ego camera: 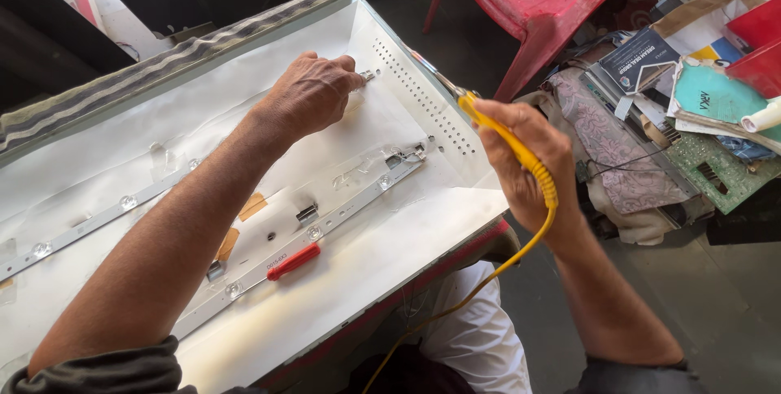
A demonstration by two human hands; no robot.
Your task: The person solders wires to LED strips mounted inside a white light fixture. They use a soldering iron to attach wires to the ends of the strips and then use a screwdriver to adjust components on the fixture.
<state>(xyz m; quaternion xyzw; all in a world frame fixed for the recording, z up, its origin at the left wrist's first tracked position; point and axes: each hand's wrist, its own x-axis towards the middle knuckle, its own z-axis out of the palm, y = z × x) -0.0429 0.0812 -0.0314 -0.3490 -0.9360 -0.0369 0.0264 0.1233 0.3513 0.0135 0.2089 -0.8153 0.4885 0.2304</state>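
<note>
The right hand (529, 166) is closed around the yellow handle of a soldering iron (508, 143), whose metal tip points far and left over the right edge of the white panel (366, 272). The left hand (313, 95) rests knuckles-up on the far part of that panel, fingers curled and pinching a small metal connector (368, 76) at their tips. A red-handled screwdriver (294, 261) lies loose on the near strip of lights (325, 227), well apart from both hands.
</note>
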